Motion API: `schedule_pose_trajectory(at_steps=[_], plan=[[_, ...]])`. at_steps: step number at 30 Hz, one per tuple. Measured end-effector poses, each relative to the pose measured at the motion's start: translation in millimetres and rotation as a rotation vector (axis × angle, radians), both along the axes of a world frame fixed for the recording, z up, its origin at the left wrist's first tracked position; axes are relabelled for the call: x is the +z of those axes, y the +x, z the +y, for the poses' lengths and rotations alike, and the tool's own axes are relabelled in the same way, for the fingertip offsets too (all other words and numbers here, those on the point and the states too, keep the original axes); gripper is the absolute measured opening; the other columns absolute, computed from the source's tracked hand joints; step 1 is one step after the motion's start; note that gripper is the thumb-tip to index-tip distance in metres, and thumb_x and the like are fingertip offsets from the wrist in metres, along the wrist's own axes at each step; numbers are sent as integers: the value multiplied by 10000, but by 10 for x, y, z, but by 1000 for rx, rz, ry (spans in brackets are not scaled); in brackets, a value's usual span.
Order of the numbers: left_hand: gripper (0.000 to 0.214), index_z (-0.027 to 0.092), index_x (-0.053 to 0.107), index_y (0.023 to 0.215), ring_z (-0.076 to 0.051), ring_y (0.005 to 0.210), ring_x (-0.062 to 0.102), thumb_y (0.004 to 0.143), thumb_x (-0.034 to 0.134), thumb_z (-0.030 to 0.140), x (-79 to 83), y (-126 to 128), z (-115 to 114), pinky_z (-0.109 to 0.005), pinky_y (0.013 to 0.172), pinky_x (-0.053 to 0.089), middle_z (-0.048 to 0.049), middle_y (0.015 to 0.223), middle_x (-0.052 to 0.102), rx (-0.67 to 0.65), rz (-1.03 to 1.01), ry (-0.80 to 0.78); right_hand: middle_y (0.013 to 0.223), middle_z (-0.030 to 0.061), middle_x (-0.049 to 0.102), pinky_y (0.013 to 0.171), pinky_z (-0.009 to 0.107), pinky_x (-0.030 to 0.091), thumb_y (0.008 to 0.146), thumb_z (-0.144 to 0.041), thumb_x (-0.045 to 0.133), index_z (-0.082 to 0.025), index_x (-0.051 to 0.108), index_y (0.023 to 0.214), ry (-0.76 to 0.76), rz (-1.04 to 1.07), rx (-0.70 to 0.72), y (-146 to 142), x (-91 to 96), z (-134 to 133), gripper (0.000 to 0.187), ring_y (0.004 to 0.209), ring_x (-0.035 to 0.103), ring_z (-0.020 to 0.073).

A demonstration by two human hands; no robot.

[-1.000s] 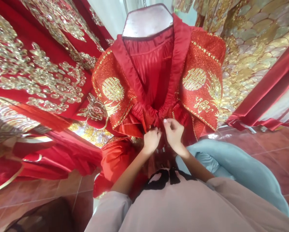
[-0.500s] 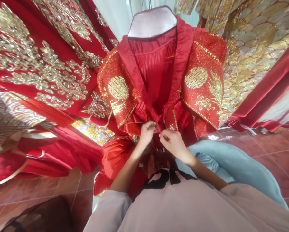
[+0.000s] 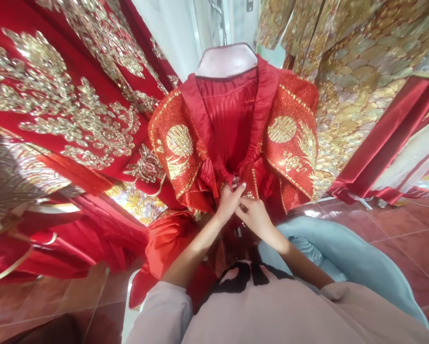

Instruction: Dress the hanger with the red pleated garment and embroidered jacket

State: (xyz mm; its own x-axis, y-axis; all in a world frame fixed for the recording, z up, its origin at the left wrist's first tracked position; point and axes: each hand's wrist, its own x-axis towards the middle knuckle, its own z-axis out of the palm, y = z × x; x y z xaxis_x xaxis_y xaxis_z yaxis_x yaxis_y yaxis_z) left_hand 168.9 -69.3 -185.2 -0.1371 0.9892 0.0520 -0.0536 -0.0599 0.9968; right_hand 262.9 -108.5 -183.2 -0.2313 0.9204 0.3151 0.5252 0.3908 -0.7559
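A red garment (image 3: 232, 126) with pleated red lining and broad glittering panels faces me, its neckline around a pale neck-shaped form (image 3: 229, 62). Each panel carries a round gold emblem and gold beading. My left hand (image 3: 229, 203) is closed at the bottom of the V-shaped neckline, its thumb pointing up to the right. Beside it, my right hand (image 3: 256, 216) is closed too, fingertips touching the left hand. Between them they pinch the garment's thin red tie, now mostly hidden by the fingers.
Red gowns with heavy silver-gold beading (image 3: 89, 119) hang at the left, and a gold scale-patterned garment (image 3: 358, 95) hangs at the right. A light-blue padded chair (image 3: 372, 258) stands close by my right arm. Orange-red fabric (image 3: 166, 239) lies beside my left forearm. The floor is red tile.
My hands have come together; before, they were slightly apart with a thin red strip between them. My left hand moved right. The view has tilted up, so the garment appears lower.
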Motion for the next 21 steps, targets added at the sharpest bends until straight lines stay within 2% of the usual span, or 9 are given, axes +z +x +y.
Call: schedule_pose_trajectory(at_steps=[3,5,8,11,13,16,19,21], plan=[[185,122,623,904,-161,950,623,758,629,235,9,14,-16,-271,892,443,-66,936,675,-29,-166,-46,505,2,539,498,194,309,766,-171,501,-159,513,566,-22,-6,0,9,-36,13,202,448,445,91],[178,122,625,837,-139,834,625,761,629,283,18,10,-36,-243,808,458,-43,832,666,-53,-205,-46,521,8,560,504,195,324,778,-172,495,-159,546,587,-19,-20,-5,28,-46,30,199,456,466,95],[264,130,591,699,-101,632,554,782,603,381,25,-17,-72,-205,626,434,-2,655,592,-22,-153,16,565,21,601,529,207,353,809,-203,493,-162,627,673,10,-30,-82,81,-20,68,195,478,503,109],[382,144,520,596,-76,521,460,815,550,456,15,-51,-103,-194,529,379,26,547,494,38,-90,82,679,43,665,593,224,413,814,-230,519,-171,678,757,21,58,-145,111,28,145,179,565,577,134],[399,156,476,593,-61,450,392,825,529,477,3,-69,-116,-189,467,337,51,501,426,60,-116,79,751,49,691,635,239,450,796,-245,548,-175,688,755,-9,182,-133,89,56,220,162,623,610,146],[301,187,420,706,-42,372,287,788,585,424,-16,-86,-122,-165,377,234,100,479,366,87,-258,24,797,44,705,703,270,493,733,-269,612,-178,696,753,-114,444,-127,-2,92,333,126,700,640,159],[319,206,368,751,-33,360,243,745,633,383,-42,-80,-120,-145,354,173,121,480,349,77,-371,25,830,41,706,780,293,504,637,-282,682,-167,690,802,-260,737,-116,-122,129,388,201,778,650,162],[346,204,365,743,-30,367,250,735,642,411,-60,-63,-123,-142,358,185,118,483,349,73,-373,75,776,33,689,758,279,501,595,-284,712,-154,655,786,-328,906,-126,-190,149,380,238,749,638,147]])
